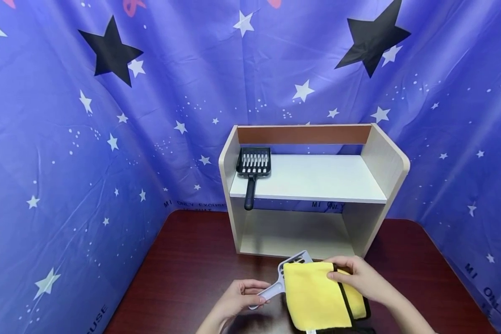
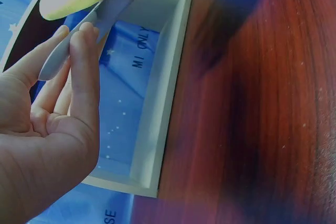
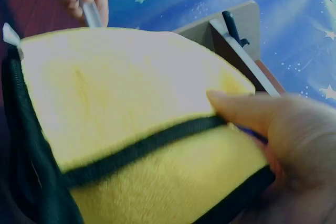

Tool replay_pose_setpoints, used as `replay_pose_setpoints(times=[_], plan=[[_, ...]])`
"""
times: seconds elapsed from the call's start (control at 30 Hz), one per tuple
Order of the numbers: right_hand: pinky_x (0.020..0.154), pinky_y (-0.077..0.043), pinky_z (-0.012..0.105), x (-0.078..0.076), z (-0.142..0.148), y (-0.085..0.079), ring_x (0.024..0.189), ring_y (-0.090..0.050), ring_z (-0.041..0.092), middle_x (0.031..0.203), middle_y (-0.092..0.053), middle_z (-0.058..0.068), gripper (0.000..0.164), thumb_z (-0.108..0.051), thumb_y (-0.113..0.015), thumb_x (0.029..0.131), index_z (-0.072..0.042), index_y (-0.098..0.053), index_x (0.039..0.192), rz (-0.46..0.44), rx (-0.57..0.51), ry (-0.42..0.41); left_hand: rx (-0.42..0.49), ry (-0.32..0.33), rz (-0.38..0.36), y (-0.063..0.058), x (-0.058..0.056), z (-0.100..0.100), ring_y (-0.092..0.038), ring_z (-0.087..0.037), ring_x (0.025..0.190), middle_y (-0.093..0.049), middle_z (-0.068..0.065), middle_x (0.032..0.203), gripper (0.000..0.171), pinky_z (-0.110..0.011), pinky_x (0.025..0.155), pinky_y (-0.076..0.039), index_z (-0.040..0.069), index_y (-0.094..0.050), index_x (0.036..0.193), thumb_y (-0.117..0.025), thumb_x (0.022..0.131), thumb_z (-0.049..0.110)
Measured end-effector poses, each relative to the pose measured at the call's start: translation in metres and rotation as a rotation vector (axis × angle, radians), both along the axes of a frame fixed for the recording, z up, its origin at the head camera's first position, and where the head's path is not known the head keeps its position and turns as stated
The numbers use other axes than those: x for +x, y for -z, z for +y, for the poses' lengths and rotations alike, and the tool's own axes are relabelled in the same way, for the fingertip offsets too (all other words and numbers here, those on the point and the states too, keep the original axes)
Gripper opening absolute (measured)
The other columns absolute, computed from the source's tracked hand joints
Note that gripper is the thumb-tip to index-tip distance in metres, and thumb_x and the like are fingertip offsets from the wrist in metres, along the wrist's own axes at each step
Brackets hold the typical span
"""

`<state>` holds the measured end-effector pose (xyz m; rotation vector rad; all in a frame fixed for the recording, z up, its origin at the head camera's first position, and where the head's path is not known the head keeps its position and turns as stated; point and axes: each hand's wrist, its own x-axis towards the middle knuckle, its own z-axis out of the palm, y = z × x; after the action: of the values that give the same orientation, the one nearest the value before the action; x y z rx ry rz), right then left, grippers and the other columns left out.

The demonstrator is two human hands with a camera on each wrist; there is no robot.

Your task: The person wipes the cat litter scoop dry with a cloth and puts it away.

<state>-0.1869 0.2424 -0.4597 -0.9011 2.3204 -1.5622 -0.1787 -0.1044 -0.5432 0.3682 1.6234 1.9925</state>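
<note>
My left hand [image 1: 237, 299] pinches the handle end of a light grey litter scoop [image 1: 277, 287], its slotted head pointing up and right. Between thumb and curled right-hand fingers [image 1: 345, 277], a folded yellow cloth [image 1: 317, 297] with black edging is held against the scoop, hiding part of the head. In the left wrist view the grey handle [image 2: 55, 59] lies between thumb and fingertips, the cloth above it. The right wrist view has the right thumb [image 3: 244, 109] flat on the cloth near its black seam, other fingers hidden behind.
A two-tier wooden shelf [image 1: 309, 199] stands at the back of the dark red table [image 1: 183, 269]. On its upper board, at the left, lies a black litter scoop [image 1: 253, 162], its handle jutting over the front edge. Blue star-patterned curtains [image 1: 183, 93] surround the table.
</note>
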Motion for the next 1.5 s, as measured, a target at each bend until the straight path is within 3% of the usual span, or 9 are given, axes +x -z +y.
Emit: replay_pose_setpoints(times=[0.1,0.2,0.4,0.73,0.87,0.97,1.1,1.3,1.5], plan=[[0.075,-0.054,0.018,-0.003,0.0,-0.001,0.097,-0.06,-0.009,0.109,-0.074,0.009,0.024,-0.015,-0.066,0.094,-0.001,-0.071,0.114,0.119,0.161,0.208,-0.012,0.002,0.015,-0.005,0.001,0.002,-0.071,-0.003,0.084,-0.076,-0.009,0.106,0.046,-0.016,0.072,-0.057,-0.016,-0.056,0.128,-0.069,0.087,-0.001],[0.072,-0.054,0.019,-0.005,-0.005,0.001,0.091,-0.06,-0.008,0.105,-0.076,0.007,0.023,-0.019,-0.071,0.091,-0.007,-0.073,0.11,0.156,0.263,0.365,-0.027,0.007,0.026,-0.009,0.002,0.005,-0.07,-0.003,0.082,-0.076,-0.01,0.105,0.046,-0.015,0.071,-0.057,-0.015,-0.057,0.127,-0.069,0.086,-0.001],[0.068,-0.054,0.02,-0.003,-0.019,0.007,0.083,-0.065,0.002,0.094,-0.076,0.0,0.021,-0.019,-0.078,0.085,-0.011,-0.075,0.104,0.158,0.32,0.551,-0.047,-0.01,0.038,-0.015,0.006,0.013,-0.07,-0.003,0.082,-0.075,-0.018,0.108,0.043,-0.015,0.069,-0.057,-0.012,-0.06,0.126,-0.069,0.086,0.0],[0.067,-0.054,0.024,0.0,-0.03,0.011,0.078,-0.069,0.009,0.087,-0.077,-0.003,0.023,-0.022,-0.087,0.072,-0.012,-0.076,0.09,0.403,0.449,0.556,-0.05,-0.054,0.023,-0.021,0.009,0.022,-0.072,-0.007,0.082,-0.073,-0.025,0.109,0.039,-0.017,0.07,-0.059,-0.011,-0.063,0.123,-0.07,0.087,0.0],[0.06,-0.051,0.028,0.0,-0.034,0.011,0.07,-0.067,0.013,0.082,-0.074,-0.002,0.02,-0.018,-0.087,0.071,-0.012,-0.074,0.085,0.494,0.482,0.65,-0.047,-0.055,0.045,-0.023,0.008,0.024,-0.072,-0.006,0.081,-0.072,-0.029,0.107,0.04,-0.017,0.069,-0.058,-0.012,-0.062,0.124,-0.069,0.087,0.0],[0.056,-0.048,0.03,0.001,-0.036,0.013,0.066,-0.062,0.013,0.081,-0.07,-0.001,0.021,-0.02,-0.087,0.073,-0.012,-0.071,0.085,0.507,0.513,0.727,-0.062,-0.068,0.081,-0.026,0.008,0.025,-0.071,-0.005,0.08,-0.069,-0.036,0.106,0.039,-0.016,0.068,-0.058,-0.012,-0.063,0.123,-0.068,0.086,-0.002],[0.053,-0.045,0.033,0.002,-0.041,0.016,0.063,-0.058,0.014,0.079,-0.067,0.0,0.024,-0.025,-0.086,0.075,-0.013,-0.066,0.084,0.499,0.538,0.767,-0.078,-0.079,0.134,-0.032,0.009,0.03,-0.071,-0.004,0.08,-0.066,-0.04,0.107,0.036,-0.017,0.07,-0.058,-0.01,-0.065,0.121,-0.069,0.086,-0.002],[0.056,-0.048,0.037,0.004,-0.052,0.022,0.066,-0.062,0.018,0.081,-0.069,0.001,0.029,-0.025,-0.088,0.07,-0.015,-0.064,0.082,0.571,0.463,0.823,-0.088,-0.103,0.168,-0.036,0.014,0.042,-0.072,-0.005,0.081,-0.071,-0.032,0.104,0.032,-0.017,0.071,-0.059,-0.006,-0.07,0.116,-0.071,0.085,0.0],[0.051,-0.044,0.033,0.003,-0.064,0.027,0.061,-0.054,0.014,0.079,-0.064,-0.002,0.034,-0.021,-0.09,0.069,-0.015,-0.059,0.08,0.563,0.45,0.873,-0.117,-0.149,0.204,-0.036,0.019,0.048,-0.07,-0.001,0.08,-0.072,-0.028,0.105,0.031,-0.015,0.069,-0.057,-0.004,-0.072,0.115,-0.07,0.084,-0.004]])
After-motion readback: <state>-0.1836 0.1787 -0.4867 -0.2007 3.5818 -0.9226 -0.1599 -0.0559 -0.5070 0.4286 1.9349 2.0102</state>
